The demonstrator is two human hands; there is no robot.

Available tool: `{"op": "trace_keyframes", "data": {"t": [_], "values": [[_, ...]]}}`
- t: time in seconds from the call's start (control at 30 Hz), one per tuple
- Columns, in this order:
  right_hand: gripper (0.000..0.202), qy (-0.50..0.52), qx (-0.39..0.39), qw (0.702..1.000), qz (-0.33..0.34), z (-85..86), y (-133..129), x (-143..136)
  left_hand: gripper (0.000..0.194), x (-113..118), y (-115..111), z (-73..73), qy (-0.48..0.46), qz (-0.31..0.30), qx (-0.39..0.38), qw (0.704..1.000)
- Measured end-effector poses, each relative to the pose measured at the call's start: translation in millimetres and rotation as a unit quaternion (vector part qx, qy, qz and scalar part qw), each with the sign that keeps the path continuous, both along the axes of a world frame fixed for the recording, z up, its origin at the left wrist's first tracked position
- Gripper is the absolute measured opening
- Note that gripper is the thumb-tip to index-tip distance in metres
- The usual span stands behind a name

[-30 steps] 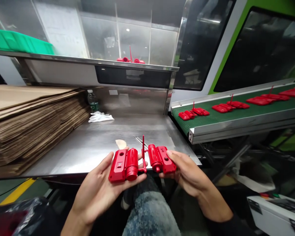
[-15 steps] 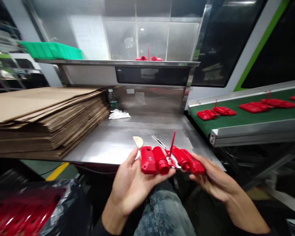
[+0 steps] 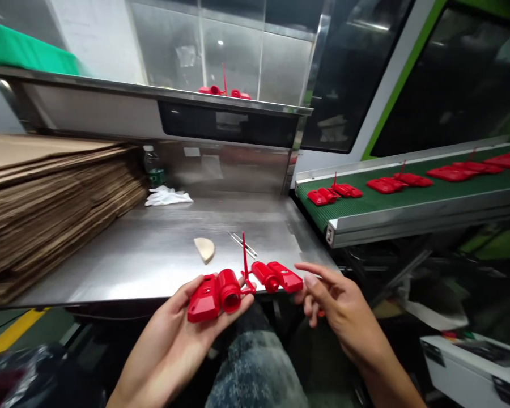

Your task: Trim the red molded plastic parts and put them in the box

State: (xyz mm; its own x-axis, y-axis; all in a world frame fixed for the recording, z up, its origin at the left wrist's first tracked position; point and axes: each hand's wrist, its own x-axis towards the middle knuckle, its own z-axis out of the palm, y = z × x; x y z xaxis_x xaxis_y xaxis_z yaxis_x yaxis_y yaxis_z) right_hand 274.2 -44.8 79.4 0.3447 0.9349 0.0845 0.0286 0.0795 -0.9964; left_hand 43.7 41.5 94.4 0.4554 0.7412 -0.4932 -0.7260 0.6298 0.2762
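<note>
At the far left, a green bin [image 3: 29, 54] sits on the upper shelf [image 3: 153, 92]. Below it, a stack of flat cardboard [image 3: 68, 204] occupies the left end of the metal bench [image 3: 144, 249]. A clear bottle [image 3: 153, 173] with a green label stands upright just beside the stack's right side, near the rear panel. White gloves [image 3: 169, 196] lie crumpled in front of the bottle.

My left hand [image 3: 178, 334] is palm up at the front edge of the bench. Its grip is closed around the left section of the red moulding [image 3: 203, 300]: thumb along the outer side, fingers beneath. The moulding is held clear of the bench, with its thin central stem pointing upward and its right section extending toward my other hand.

Behind the moulding, a cream half-round piece [image 3: 204, 250] and a slim metal tool [image 3: 243, 245] lie on the bench, well apart from the gloves. A second red moulding [image 3: 236, 93] rests on the shelf above.

My right hand [image 3: 340, 306] is open beside the right end of the held moulding, fingers parted and loosely bent. I cannot tell whether a fingertip touches it.

Further right, a green conveyor belt [image 3: 361, 208] carries a row of red mouldings [image 3: 382, 185].
</note>
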Motion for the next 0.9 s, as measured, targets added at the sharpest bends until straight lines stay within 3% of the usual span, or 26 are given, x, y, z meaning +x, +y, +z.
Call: {"op": "trace_keyframes", "data": {"t": [0.17,0.3,0.5,0.57,0.67,0.73,0.8,0.9], "values": [[0.041,-0.007,0.027,1.000,-0.005,4.1,0.4,-10.5,0.040,-1.4,3.0,-0.2,0.033,0.017,-0.005,0.999],[0.040,-0.009,0.035,0.999,0.034,4.8,-6.3,-11.7,0.047,-9.1,8.0,-3.9,0.040,-0.006,0.029,0.999],[0.040,0.003,0.047,0.996,0.074,1.1,-10.7,-7.0,0.048,-13.5,5.2,-5.6,0.031,-0.001,0.019,0.999],[0.040,-0.037,0.033,0.997,0.051,-9.2,-11.3,-1.3,0.049,-12.5,3.2,-7.4,0.053,0.007,0.043,0.998],[0.047,-0.147,0.012,0.988,-0.050,-33.3,-13.8,11.6,0.058,-11.6,1.4,-13.4,0.059,-0.002,0.106,0.993],[0.056,-0.165,0.021,0.983,-0.081,-45.8,-16.0,18.6,0.059,-11.0,1.0,-17.3,0.046,-0.025,0.136,0.989],[0.062,-0.084,0.020,0.994,-0.069,-48.1,-17.6,20.3,0.054,-9.5,0.1,-18.7,0.029,-0.049,0.163,0.985],[0.055,0.134,0.000,0.991,-0.004,-34.5,-15.7,14.9,0.051,-4.0,-4.2,-15.2,0.011,-0.074,0.196,0.978]]}}
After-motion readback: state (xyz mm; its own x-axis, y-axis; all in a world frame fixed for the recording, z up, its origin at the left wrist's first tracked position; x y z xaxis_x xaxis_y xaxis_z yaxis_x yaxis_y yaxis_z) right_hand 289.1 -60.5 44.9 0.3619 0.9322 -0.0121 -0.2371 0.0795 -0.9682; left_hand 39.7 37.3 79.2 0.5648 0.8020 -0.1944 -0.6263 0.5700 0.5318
